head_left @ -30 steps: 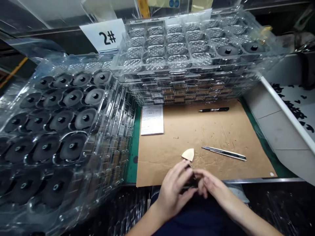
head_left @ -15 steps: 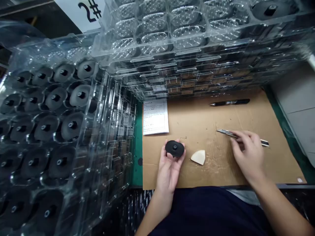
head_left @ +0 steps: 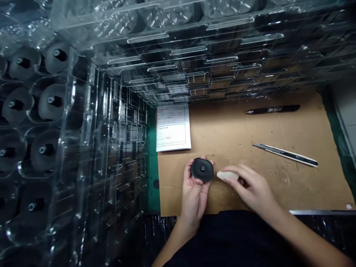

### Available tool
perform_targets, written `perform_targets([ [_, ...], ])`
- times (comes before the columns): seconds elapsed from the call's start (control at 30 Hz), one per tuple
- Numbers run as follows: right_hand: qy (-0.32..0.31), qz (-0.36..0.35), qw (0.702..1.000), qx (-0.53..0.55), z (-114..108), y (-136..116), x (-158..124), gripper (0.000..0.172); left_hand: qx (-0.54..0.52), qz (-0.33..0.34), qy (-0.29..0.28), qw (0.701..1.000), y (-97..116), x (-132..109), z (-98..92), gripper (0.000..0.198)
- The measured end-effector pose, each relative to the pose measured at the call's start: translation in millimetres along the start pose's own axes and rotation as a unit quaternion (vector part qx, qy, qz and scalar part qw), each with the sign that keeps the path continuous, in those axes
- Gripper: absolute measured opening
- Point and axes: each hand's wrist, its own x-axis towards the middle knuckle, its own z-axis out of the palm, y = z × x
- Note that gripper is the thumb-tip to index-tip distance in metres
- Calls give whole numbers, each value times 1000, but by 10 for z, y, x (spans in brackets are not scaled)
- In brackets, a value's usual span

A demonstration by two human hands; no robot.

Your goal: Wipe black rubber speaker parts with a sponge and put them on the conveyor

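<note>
My left hand (head_left: 194, 196) is closed around a black oval part (head_left: 198, 171) with a small raised stem at its centre, the stem side facing up. Between the thumb and fingers of my right hand (head_left: 251, 187) is a cream-white wedge-shaped piece (head_left: 226, 174), perhaps a sponge or eraser. Its tip points toward the black part, with a small gap between them. To the right of that hand a utility knife (head_left: 286, 154) lies on the cardboard sheet (head_left: 222, 133), its blade end pointing left.
A black pen (head_left: 274, 109) lies at the back of the cardboard. Printed paper slips (head_left: 174, 128) rest at its left. Stacked clear plastic trays (head_left: 178, 68) form a wall behind. More stacked trays (head_left: 91, 148) at the left hold several similar black parts (head_left: 47, 150).
My right hand has let go of the utility knife, moved left and picked up the cream-white wedge. The left hand still holds the black part. The camera view has shifted closer.
</note>
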Motion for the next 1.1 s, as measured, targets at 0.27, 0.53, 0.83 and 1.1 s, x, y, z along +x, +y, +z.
perform_targets([
  [0.27,-52,-10,997,47,0,-330,248,19,20,-14,7,1000,-29,-10,-17,47],
  [0.53,-50,-3,997,57,11,-318,170,22,8,-11,2,1000,-31,-2,-22,44],
  [0.83,-40,-22,997,59,3,-321,202,23,25,-10,8,1000,-28,2,-29,46],
  [1.1,-15,-45,998,38,58,-323,142,26,30,-4,7,1000,-42,-1,-25,43],
])
